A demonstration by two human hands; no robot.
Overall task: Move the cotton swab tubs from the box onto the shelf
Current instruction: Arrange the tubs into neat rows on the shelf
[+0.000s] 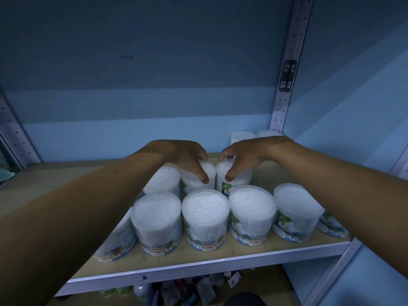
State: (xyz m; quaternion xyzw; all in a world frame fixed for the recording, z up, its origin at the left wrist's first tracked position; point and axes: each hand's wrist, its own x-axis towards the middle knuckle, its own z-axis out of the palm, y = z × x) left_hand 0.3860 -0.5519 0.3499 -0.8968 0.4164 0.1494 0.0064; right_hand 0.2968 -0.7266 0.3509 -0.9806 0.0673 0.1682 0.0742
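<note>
Both hands grasping, one tub each. Left hand (187, 159) curls over the top of the left tub (198, 177), thumb down its near side, fingers over the far rim. Right hand (240, 157) mirrors it on the right tub (234, 175). The two tubs stand upright, just beside each other, in the second row on the shelf (220, 255); cannot tell whether their bases are fully down, since the front row hides them. Top grip looks chosen to lower each tub straight into a tight slot without knocking its neighbours.

Front row (205, 219): several tubs side by side near the shelf edge, labels reading "COTTON BUDS" facing out. One more tub (163, 180) sits behind that row, touching or nearly touching the left tub. Two further tubs (242, 135) stand at the back right, by the perforated upright (287, 74).

Source box not in view. Forearms reach over the front row, so pulling back low would risk tipping those tubs. Below the shelf, assorted small goods (187, 290), too dark to identify.
</note>
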